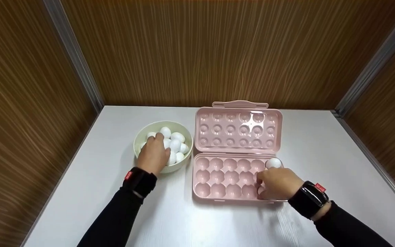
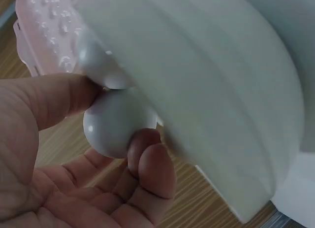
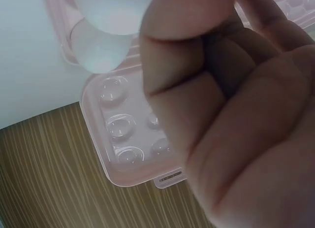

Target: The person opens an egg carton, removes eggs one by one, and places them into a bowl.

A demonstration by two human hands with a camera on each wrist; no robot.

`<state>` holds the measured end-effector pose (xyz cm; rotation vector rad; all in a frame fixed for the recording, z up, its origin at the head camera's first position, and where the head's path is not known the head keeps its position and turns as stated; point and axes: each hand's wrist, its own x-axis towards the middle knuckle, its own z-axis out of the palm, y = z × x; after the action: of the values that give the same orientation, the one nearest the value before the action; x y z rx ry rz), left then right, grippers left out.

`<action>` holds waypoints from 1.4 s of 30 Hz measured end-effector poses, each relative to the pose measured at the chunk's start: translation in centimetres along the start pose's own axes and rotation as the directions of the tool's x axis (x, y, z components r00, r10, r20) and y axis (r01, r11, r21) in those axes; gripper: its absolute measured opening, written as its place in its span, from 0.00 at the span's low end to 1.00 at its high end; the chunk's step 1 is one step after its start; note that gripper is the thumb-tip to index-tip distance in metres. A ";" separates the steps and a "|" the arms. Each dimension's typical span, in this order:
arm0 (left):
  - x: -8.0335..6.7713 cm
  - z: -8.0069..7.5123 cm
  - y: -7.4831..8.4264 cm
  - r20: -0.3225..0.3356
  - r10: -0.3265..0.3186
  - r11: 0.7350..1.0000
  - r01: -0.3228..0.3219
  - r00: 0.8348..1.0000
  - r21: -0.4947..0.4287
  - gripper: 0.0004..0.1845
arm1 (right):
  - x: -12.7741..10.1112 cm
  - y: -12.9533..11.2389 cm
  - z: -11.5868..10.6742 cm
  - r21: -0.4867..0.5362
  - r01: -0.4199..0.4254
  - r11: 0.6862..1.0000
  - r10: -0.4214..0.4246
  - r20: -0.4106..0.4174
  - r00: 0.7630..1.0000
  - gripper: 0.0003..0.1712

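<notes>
A pale green bowl [image 1: 139, 133] on the left holds several white eggs [image 1: 177, 137]. My left hand [image 1: 154, 154] reaches into it; thumb and fingertips pinch an egg [image 2: 115, 124] by the bowl's inner wall. To the right, a pink egg box [image 1: 197, 197] lies with its lid folded back. One egg [image 1: 273, 163] sits in its back right cup. Over the box's right end, my right hand [image 1: 281, 183] curls its fingers around another egg [image 3: 115, 9], mostly hidden by the hand in the head view.
The raised pink lid [image 1: 238, 149] lies behind the box, its latch flap [image 1: 240, 104] close to the wood-patterned back panel [image 1: 197, 51]. Side panels [image 1: 29, 103] enclose the white table [image 1: 170, 212]. The bowl stands close beside the egg box.
</notes>
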<state>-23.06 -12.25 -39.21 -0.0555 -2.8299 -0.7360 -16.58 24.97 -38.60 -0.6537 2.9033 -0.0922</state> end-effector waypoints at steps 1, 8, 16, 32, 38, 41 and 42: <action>0.2 0.0 -0.2 0.007 -0.006 1.000 0.006 1.000 0.001 0.24 | 0.0 0.0 0.0 -0.007 0.005 1.000 -0.005 -0.009 1.000 0.08; 1.0 0.2 -1.1 0.050 -0.023 0.999 0.021 0.999 0.032 0.24 | 0.1 -0.1 -0.1 -0.014 -0.006 1.000 0.005 -0.011 1.000 0.09; 0.7 0.2 -1.7 0.000 0.026 0.996 -0.026 1.000 0.089 0.24 | 0.3 0.9 -1.5 0.106 -0.020 0.994 0.019 0.008 1.000 0.10; -9.4 2.3 10.5 -0.213 0.806 0.577 -0.813 0.552 0.076 0.28 | 1.2 -2.5 -3.6 0.785 0.257 0.564 -0.283 -0.108 0.953 0.13; -9.1 2.3 9.7 -0.154 0.760 0.640 -0.769 0.631 0.010 0.24 | 1.3 -2.7 -2.7 0.791 0.271 0.549 -0.286 -0.127 0.950 0.21; -7.7 1.4 8.5 -0.076 0.662 0.741 -0.666 0.746 -0.091 0.23 | 1.2 -2.1 -2.5 0.738 0.275 0.616 -0.243 -0.154 0.958 0.25; -6.9 1.1 7.8 -0.068 0.617 0.777 -0.621 0.784 -0.106 0.23 | 1.1 -1.8 -2.5 0.713 0.269 0.647 -0.222 -0.161 0.962 0.25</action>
<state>-15.86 -4.76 -37.88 -0.9428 -2.4731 -0.7259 -17.21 22.97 -36.10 -0.8617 2.4486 -1.2561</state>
